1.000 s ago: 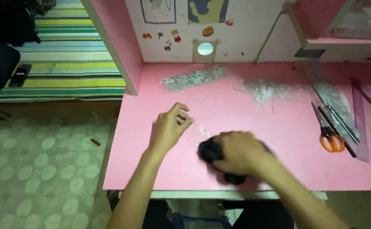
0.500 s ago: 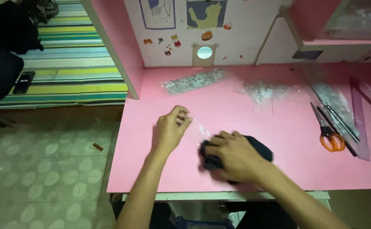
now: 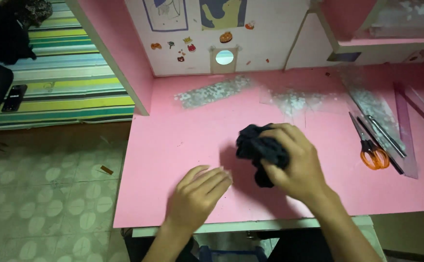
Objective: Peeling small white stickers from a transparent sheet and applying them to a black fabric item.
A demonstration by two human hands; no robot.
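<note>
Nearest to us, our left hand lies flat and open on the pink desk, palm down with the fingers spread toward the middle, holding nothing and seeming only to brace. Just beside it, to the right, our right hand is closed over a dark bunched cloth, the fingers wrapped across its top and pressing it onto the desk surface; the cloth pokes out past the fingertips on the left and lies roughly at the centre of the desktop. From this we judge that we are midway through wiping the desk, working its central patch. The next move, as we read it, calls for keeping a firm downward press on the cloth while sweeping it over the bare pink surface, and for steering it away from the loose things farther out. To the right, well apart from the cloth, lie orange-handled scissors, with a dark pen and a silvery rod beside them and a translucent pink ruler beyond. Farther back, two patches of clear glittery film rest near the white back panel, which carries small stickers and a round hole. To the far left, off the desk, a striped mat covers the floor.
</note>
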